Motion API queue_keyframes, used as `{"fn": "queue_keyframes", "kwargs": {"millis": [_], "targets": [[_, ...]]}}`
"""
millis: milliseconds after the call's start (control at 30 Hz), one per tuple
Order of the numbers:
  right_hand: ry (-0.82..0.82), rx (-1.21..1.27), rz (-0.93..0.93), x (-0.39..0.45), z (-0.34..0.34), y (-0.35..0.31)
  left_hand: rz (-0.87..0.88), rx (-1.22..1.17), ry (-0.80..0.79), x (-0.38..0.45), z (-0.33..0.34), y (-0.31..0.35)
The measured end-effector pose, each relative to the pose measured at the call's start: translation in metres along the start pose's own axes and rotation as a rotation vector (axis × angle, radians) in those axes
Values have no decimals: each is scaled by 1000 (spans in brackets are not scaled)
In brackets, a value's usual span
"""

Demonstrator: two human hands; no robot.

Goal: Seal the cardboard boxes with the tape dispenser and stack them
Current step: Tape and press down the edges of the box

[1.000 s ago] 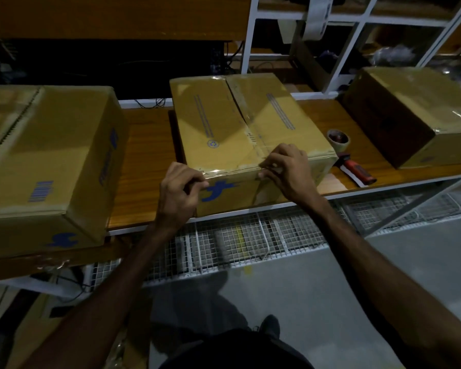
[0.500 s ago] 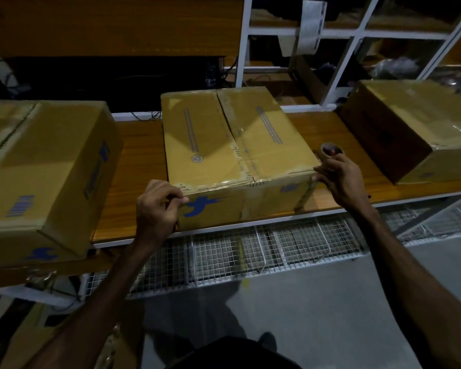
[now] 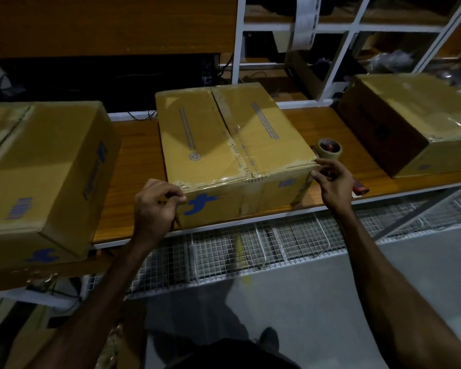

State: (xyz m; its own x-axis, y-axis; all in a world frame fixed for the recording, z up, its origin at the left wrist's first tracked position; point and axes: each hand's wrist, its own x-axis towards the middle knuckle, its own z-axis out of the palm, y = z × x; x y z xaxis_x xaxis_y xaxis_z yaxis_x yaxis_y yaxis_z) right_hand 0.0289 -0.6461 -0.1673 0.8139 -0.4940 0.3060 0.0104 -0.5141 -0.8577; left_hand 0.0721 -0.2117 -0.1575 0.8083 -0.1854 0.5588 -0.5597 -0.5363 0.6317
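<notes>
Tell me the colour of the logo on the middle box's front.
Blue, on the brown middle box; the logo shows in the head view.

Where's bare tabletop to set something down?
Widest patch: wood between the left box and middle box. Smaller strip behind the tape dispenser, before the right box. Crowded at the middle box's right corner: right hand and dispenser.

Bare wooden tabletop (image 3: pixel 133 166) opens a lane between the middle box (image 3: pixel 224 145) and the left box (image 3: pixel 43 166). On the right, the tape dispenser (image 3: pixel 330 150) sits tight against the middle box, crowding the gap before the right box (image 3: pixel 410 121).
</notes>
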Motion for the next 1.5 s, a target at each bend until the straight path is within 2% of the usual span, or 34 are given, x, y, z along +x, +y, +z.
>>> {"fn": "queue_keyframes", "kwargs": {"millis": [200,267,367,400,467,533,633,700,767,867,967,1067,1167,1500], "targets": [[-108,-215,22,-2,1,-19,-26,-34,-33,3,-2,0],[-139,-324,-24,6,1,-21,-34,-44,-28,3,-1,0],[-77,-458,14,18,4,-19,-60,-61,-27,3,0,-2],[-111,-481,46,19,6,-20,-59,-54,-30,4,0,-2],[-153,-591,-59,9,10,-22,-27,2,-51,4,0,1],[-115,-709,-154,-3,13,-25,16,168,-78,3,2,12],[-4,-602,-159,-24,30,-50,104,368,-119,4,17,38],[-80,-683,-276,-39,49,-67,171,366,-260,10,38,54],[-212,-624,-413,-48,67,-78,170,369,-466,19,61,69],[-240,-486,-413,-51,86,-89,217,432,-615,38,84,85],[-210,-445,-358,-37,88,-89,211,420,-663,59,91,92],[-216,-405,-391,-24,84,-88,154,404,-700,75,96,85],[-299,-345,-423,-11,81,-88,101,441,-762,94,106,75],[-534,-405,-363,41,93,-87,-37,703,-825,188,159,41]]}}
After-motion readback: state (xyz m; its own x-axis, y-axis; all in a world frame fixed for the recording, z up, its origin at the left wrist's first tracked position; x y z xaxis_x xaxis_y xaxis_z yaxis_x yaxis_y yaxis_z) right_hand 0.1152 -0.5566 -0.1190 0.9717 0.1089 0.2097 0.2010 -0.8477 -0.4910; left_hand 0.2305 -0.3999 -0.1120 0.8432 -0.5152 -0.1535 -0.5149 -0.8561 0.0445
